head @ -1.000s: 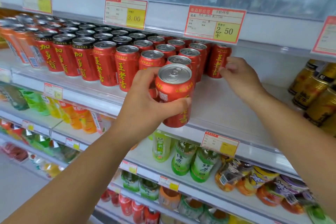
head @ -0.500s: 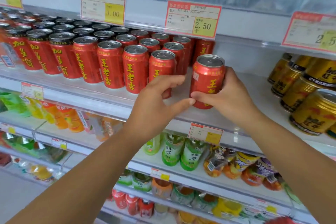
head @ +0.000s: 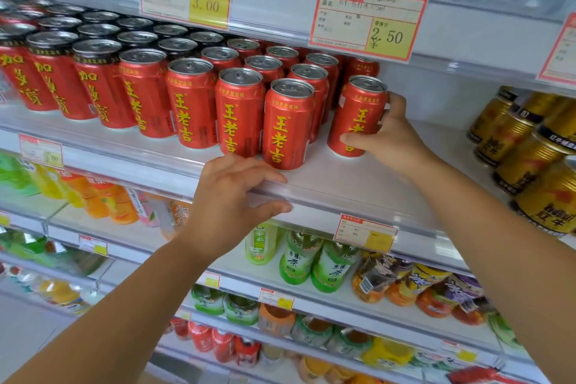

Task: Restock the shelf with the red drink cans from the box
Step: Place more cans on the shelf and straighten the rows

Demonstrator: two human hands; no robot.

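Red can (head: 358, 117) upright on shelf (head: 358, 178), gripped by right hand (head: 391, 137); left hand (head: 230, 199) empty, relaxed.

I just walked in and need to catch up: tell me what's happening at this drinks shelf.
A person is restocking. Their right hand grips a red can at the right end of the rows of red cans, its base on the shelf, with a gap to its neighbours. The left hand holds nothing and sits at the shelf's front edge. Gold cans stand further right.
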